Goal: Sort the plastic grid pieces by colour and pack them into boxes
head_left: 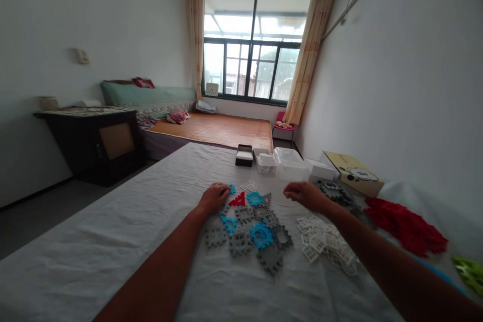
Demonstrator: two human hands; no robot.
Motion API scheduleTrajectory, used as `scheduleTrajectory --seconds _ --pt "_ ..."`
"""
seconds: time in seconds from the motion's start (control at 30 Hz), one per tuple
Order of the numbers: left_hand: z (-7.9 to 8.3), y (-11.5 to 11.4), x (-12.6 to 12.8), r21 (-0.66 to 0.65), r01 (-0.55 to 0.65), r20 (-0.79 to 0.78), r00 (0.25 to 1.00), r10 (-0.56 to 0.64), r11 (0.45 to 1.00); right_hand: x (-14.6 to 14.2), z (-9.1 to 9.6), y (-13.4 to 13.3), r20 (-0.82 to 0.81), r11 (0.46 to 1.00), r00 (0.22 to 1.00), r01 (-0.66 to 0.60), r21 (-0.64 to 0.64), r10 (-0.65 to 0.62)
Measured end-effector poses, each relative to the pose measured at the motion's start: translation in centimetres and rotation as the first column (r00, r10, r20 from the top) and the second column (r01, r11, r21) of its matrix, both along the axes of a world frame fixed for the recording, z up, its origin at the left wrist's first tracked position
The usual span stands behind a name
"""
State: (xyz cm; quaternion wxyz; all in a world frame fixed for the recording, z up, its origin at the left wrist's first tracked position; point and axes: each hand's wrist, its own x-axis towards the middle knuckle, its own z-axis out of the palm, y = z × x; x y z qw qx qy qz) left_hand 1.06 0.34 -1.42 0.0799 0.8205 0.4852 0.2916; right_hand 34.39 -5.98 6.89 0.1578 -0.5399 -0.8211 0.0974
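Note:
My left hand (pixel 215 198) is palm down at the far left of a cluster of toothed plastic building tiles. Its bent fingers close on the edge of a small blue tile (pixel 231 189). Close by are a red triangular tile (pixel 238 200), a blue ring-shaped tile (pixel 255 198) and several grey tiles (pixel 240 244). A larger blue tile (pixel 261 235) rests among the grey ones. My right hand (pixel 303 195) hovers right of the cluster, fingers curled together. Whatever those fingers may hold is hidden. Nearer me, below that hand, white window-frame pieces (pixel 326 241) form a loose pile.
Along the white-clothed table's (pixel 151 201) far edge stand a black box (pixel 244 163), a white box (pixel 264 166) and a clear plastic tub (pixel 290 163). At right lie a yellow box (pixel 350 171), red pieces (pixel 405 224), dark grey pieces (pixel 334 192) and green pieces (pixel 470 271).

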Motion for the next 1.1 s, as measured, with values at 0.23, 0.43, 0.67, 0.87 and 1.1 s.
scheduleTrajectory --seconds 0.23,0.43,0.67,0.87,1.1 --pt "-0.4 0.3 -0.3 0.022 -0.005 0.021 1.0 0.005 1.0 -9.7 -4.0 5.9 0.072 0.998 0.997 0.026 0.049 -0.029" --pt "-0.7 0.4 -0.4 0.042 0.009 0.029 1.0 -0.01 0.999 -12.1 -5.3 8.5 0.157 0.995 0.983 0.087 0.042 -0.092" --pt "-0.8 0.3 -0.4 0.041 0.002 0.044 0.999 -0.004 0.999 -12.2 -4.9 7.7 0.224 0.993 0.971 0.069 0.094 -0.088" --pt "-0.8 0.3 -0.4 0.033 0.008 0.044 0.999 -0.009 0.999 -11.4 -4.8 6.1 0.224 0.983 0.964 0.107 0.152 -0.14" --pt "-0.7 0.2 -0.5 0.017 0.007 0.043 0.999 -0.008 1.0 -6.6 -1.4 3.2 0.075 0.954 0.976 0.184 0.236 -0.206"
